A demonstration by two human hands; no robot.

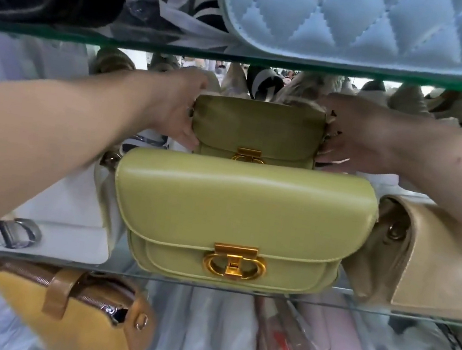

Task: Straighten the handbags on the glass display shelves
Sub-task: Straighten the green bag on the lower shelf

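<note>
**Rear bag gripped at both ends, in tight quarters**

Both forearms reach over the front green bag (235, 220), so a dropped wrist could nudge it toward the lip of the glass shelf (33, 261). A sideways swing might also bump the white bag (70, 211) or the beige bag (435, 257) beside it. The rear green bag (257, 128) stands upright at the back of the same shelf, directly behind its twin. It sits squarely between the hands. The left hand (173, 113) clasps its left end with the thumb in front, and the right hand (351, 135) curls its fingers round the right end.
</note>
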